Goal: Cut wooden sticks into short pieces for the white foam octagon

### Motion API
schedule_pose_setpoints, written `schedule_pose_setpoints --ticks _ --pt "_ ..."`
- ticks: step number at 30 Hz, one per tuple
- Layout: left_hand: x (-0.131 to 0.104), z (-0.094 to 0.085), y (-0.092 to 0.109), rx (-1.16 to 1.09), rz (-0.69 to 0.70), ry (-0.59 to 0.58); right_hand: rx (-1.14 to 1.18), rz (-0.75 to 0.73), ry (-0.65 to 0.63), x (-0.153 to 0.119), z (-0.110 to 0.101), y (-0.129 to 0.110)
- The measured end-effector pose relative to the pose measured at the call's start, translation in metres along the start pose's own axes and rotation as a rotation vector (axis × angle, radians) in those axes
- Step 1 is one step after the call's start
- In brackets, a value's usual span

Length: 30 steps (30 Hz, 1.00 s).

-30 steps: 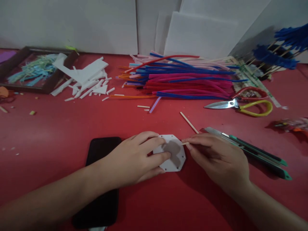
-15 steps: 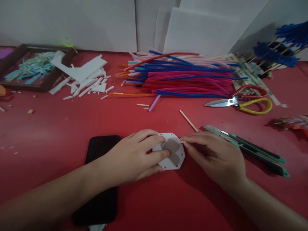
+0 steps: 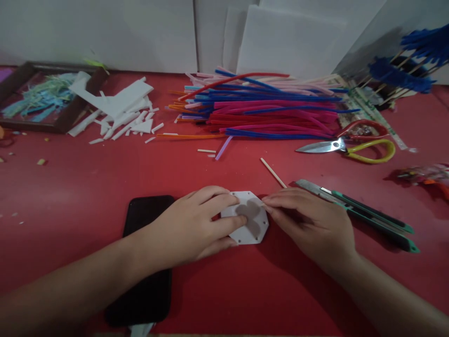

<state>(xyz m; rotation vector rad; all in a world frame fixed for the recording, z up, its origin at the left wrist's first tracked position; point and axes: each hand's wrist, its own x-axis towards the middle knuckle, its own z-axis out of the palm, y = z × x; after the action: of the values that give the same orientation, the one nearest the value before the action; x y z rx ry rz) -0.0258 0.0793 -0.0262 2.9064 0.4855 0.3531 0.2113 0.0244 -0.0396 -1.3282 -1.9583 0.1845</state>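
A white octagonal piece (image 3: 257, 228) with small holes near its edge lies on the red table (image 3: 217, 299). My left hand (image 3: 199, 224) grips its left side, fingers spread over the top and one fingertip near the middle. At the right edge of the piece, my right hand (image 3: 312, 220) pinches a small pale stick (image 3: 264, 205) between thumb and forefinger; most of the stick is hidden. Another thin wooden stick (image 3: 272, 172) lies just behind my right hand. A dark phone (image 3: 147, 299) is partly under my left forearm.
Green-and-black cutters (image 3: 375, 215) lie right of my right hand, with scissors (image 3: 368, 149) behind them. Coloured pipe cleaners (image 3: 273, 107) are piled at the back. White scraps (image 3: 122, 105) and a brown frame (image 3: 63, 122) are at the back left; blue pieces on sticks (image 3: 401, 77) stand back right.
The whole view has shifted slightly. The pale stick in my right hand shows less at the fingertips, close to the piece's right edge. My left hand keeps its hold.
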Motion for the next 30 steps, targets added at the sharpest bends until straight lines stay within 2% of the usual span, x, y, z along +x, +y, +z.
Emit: schedule_pose_setpoints --ticks 3,7,22,30 --pt "0.0002 0.0 -0.0006 -0.002 0.004 -0.009 -0.043 0.054 -0.001 -0.0011 0.0003 -0.0008" --pt "-0.0002 0.0008 -0.0014 0.001 0.01 0.002 -0.067 0.128 0.06 -0.0045 0.001 -0.0009" --pt "-0.0006 0.002 -0.0011 -0.009 0.004 -0.008 0.008 0.051 0.021 -0.0035 0.0013 0.002" --pt "-0.0005 0.003 -0.0009 -0.02 0.004 0.01 -0.034 -0.015 -0.002 -0.0015 -0.0006 0.0018"
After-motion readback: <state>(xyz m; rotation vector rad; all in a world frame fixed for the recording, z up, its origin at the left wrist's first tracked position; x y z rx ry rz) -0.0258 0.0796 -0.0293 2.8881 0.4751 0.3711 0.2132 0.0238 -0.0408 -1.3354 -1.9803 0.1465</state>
